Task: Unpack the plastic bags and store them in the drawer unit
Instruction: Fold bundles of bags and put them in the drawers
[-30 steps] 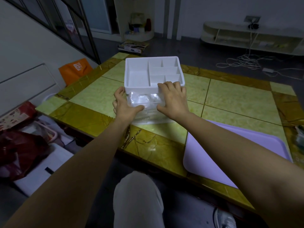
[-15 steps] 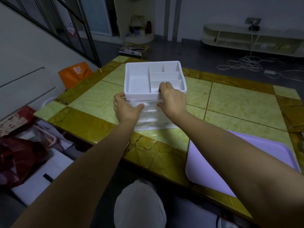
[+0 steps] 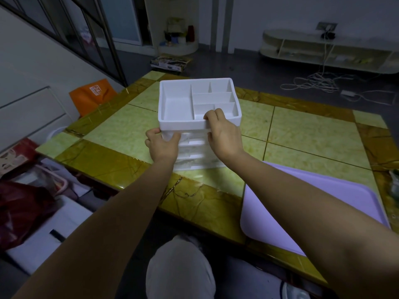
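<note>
Head: L hand (image 3: 164, 145), R hand (image 3: 224, 134) curled on drawer unit (image 3: 183, 125) front, prob. gripping.

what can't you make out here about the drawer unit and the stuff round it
Head view only:
- Drawer contents: the left hand and right hand cover much of the drawer unit's see-through fronts, and dim light blurs the rest.
- Object at the right edge: cut off by the frame.
- Tray: its near right part is hidden by the right arm.
</note>
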Demonstrator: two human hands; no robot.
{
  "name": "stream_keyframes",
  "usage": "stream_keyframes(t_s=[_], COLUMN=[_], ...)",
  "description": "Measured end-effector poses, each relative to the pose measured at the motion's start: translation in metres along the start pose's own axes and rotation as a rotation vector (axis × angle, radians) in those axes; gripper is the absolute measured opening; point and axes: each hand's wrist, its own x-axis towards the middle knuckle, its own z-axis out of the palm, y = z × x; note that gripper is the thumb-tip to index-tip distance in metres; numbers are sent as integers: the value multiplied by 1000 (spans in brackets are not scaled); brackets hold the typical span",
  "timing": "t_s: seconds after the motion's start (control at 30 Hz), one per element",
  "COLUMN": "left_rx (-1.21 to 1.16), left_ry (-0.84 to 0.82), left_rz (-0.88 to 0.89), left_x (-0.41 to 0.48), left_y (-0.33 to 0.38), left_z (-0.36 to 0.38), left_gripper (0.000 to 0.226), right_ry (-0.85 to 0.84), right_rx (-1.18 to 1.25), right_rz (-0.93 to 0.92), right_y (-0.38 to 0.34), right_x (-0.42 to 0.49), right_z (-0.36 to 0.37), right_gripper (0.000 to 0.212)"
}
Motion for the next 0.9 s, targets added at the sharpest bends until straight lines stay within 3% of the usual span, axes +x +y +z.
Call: stream_keyframes(t_s=[0.27, 0.47, 0.53, 0.6, 0.7, 0.8, 0.9], left_rx=[171, 295, 354, 431, 534, 669, 948], left_ry=[7, -61, -188, -408, -646, -775, -838], left_rz=[22, 21, 68, 105, 115, 208, 312], left_x=[-25, -72, -90, -111, -141, -166, -183], left_y=[5, -19, -22, -23, -31, -47, -55], left_z=[7, 34, 49, 64, 82, 101, 113], left_gripper=[57, 64, 47, 12, 11, 36, 49], right_ry=[-44, -124, -168, -349, -708, -837, -909], right_rx=[331, 294, 285, 260, 148, 58, 86], right_rz=[-46, 74, 178, 309, 383, 415, 406], right_y=[18, 66, 86, 106, 133, 146, 145], right_x=[-30, -90, -114, -139, -173, -207, -227], right_z=[0, -12, -20, -26, -25, -29, -31], right_gripper=[62, 43, 39, 38, 55, 67, 74])
